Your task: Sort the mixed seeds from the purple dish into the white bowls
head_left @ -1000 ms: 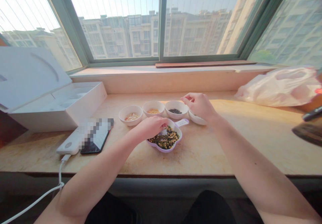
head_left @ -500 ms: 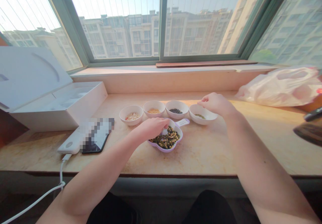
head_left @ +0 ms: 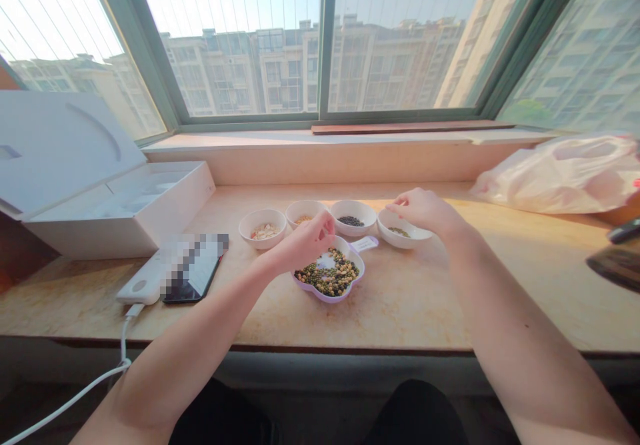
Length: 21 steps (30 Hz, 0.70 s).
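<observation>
Two bare arms are seen from above, stretched forward over a stone-patterned tabletop (head_left: 410, 305) below a window. The left forearm is angled from the lower left corner toward the center, and the left hand (head_left: 307, 238) is held, wrist nearly straight, above the far left edge of a purple-rimmed dish (head_left: 326, 299) filled with mixed black, green and yellow beans. Its fingers are curled inward near the thumb; whether anything is pinched cannot be told. The right arm is extended from the lower right corner, slanting up and leftward, and the right hand (head_left: 423, 210) is poised palm down at the far rim of a bowl of green beans (head_left: 393, 238). Its fingers are bent and bunched toward the thumb; whether a bean is gripped or the rim touched cannot be told. The dish is set nearest the body, centered before a row of four white bowls, the others holding pale flakes (head_left: 264, 232), yellow beans (head_left: 302, 219), partly covered by the left hand, and black beans (head_left: 351, 221).
</observation>
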Motion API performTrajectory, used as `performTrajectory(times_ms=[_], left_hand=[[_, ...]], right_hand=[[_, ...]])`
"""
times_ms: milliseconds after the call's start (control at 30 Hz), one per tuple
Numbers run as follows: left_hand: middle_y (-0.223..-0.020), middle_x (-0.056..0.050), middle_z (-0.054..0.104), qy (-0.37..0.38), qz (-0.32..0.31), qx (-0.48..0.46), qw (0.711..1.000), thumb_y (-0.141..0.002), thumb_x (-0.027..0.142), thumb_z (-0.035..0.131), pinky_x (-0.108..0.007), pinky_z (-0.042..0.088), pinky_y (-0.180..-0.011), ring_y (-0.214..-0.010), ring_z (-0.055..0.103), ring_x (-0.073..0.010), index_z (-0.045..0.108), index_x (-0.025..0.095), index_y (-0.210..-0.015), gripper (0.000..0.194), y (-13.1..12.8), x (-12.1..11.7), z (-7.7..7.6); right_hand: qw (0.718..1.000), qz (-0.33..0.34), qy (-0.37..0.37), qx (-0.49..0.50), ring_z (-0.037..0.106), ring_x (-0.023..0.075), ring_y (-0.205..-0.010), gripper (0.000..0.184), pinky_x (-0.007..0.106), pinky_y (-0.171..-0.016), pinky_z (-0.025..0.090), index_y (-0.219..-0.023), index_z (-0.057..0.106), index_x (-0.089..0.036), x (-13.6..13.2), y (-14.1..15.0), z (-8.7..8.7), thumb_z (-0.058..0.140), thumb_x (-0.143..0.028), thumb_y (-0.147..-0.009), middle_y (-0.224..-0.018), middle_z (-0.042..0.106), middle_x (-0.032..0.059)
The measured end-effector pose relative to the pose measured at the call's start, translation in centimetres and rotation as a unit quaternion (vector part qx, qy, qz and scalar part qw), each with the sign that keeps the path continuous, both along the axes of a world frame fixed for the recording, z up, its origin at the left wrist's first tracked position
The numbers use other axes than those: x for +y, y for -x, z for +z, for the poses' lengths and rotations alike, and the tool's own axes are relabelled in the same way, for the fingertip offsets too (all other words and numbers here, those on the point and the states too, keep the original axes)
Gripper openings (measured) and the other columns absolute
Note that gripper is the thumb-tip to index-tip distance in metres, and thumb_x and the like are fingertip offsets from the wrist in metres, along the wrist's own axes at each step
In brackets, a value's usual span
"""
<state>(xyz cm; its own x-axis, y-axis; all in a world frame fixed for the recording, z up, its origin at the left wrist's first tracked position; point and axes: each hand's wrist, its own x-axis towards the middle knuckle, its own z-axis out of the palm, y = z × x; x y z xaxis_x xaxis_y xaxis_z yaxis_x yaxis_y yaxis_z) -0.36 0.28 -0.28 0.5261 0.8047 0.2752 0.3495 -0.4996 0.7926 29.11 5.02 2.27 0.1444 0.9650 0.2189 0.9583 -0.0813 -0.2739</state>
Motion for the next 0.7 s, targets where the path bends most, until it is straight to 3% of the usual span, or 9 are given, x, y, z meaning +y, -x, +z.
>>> performTrajectory(times_ms=[133,267,333,433,567,700], left_hand=[[-0.077,0.004,0.054,0.099,-0.033,-0.125,0.987,-0.093,0.023,0.059,-0.023,0.031,-0.058,-0.061,0.044,-0.0094,0.045,0.022,-0.090,0.015,0.0,0.6,-0.1],[-0.071,0.006,0.048,0.177,-0.037,-0.213,0.960,-0.086,0.026,0.068,-0.023,0.030,-0.056,-0.057,0.042,-0.0075,0.042,0.022,-0.087,0.026,0.0,0.9,0.1],[-0.070,0.006,0.048,0.210,-0.042,-0.244,0.946,-0.081,0.025,0.072,-0.023,0.032,-0.057,-0.058,0.043,-0.0071,0.042,0.022,-0.085,0.030,0.1,0.8,0.4],[-0.073,0.005,0.050,0.243,-0.044,-0.276,0.929,-0.077,0.023,0.075,-0.022,0.033,-0.059,-0.059,0.045,-0.0061,0.044,0.021,-0.085,0.031,0.1,0.7,0.7],[-0.073,0.005,0.052,0.247,-0.024,-0.276,0.928,-0.077,0.021,0.074,-0.021,0.034,-0.058,-0.060,0.047,-0.0059,0.047,0.020,-0.086,0.028,0.1,0.6,0.6],[-0.068,0.006,0.051,0.266,-0.026,-0.272,0.924,-0.076,0.018,0.072,-0.021,0.035,-0.057,-0.058,0.048,-0.0068,0.046,0.020,-0.085,0.028,-0.1,0.4,0.4]], right_hand=[[0.990,0.100,-0.070,0.075,0.069,0.0239,-0.077,0.026,0.033,-0.067,0.046,-0.082,0.081,-0.020,-0.8,2.4,0.1,0.065,-0.039,-0.087,-0.083,0.079,0.0100],[0.939,0.270,-0.079,0.200,0.065,0.0202,-0.073,0.035,0.032,-0.067,0.047,-0.095,0.080,-0.019,-2.3,5.2,-0.1,0.063,-0.049,-0.091,-0.087,0.078,0.0074],[0.916,0.316,-0.055,0.241,0.063,0.0188,-0.071,0.037,0.031,-0.064,0.047,-0.098,0.080,-0.018,-2.9,6.4,-0.3,0.066,-0.051,-0.090,-0.085,0.077,0.0066],[0.890,0.354,-0.025,0.285,0.060,0.0166,-0.066,0.038,0.029,-0.060,0.046,-0.101,0.079,-0.018,-3.6,7.9,-0.8,0.072,-0.053,-0.086,-0.075,0.072,0.0042],[0.865,0.375,-0.027,0.332,0.058,0.0142,-0.062,0.040,0.028,-0.057,0.046,-0.097,0.078,-0.019,-3.8,9.2,-1.6,0.081,-0.054,-0.078,-0.077,0.072,0.0037],[0.861,0.367,-0.030,0.350,0.059,0.0139,-0.059,0.041,0.028,-0.055,0.045,-0.093,0.079,-0.018,-3.9,9.6,-1.9,0.080,-0.056,-0.079,-0.077,0.074,0.0042]])
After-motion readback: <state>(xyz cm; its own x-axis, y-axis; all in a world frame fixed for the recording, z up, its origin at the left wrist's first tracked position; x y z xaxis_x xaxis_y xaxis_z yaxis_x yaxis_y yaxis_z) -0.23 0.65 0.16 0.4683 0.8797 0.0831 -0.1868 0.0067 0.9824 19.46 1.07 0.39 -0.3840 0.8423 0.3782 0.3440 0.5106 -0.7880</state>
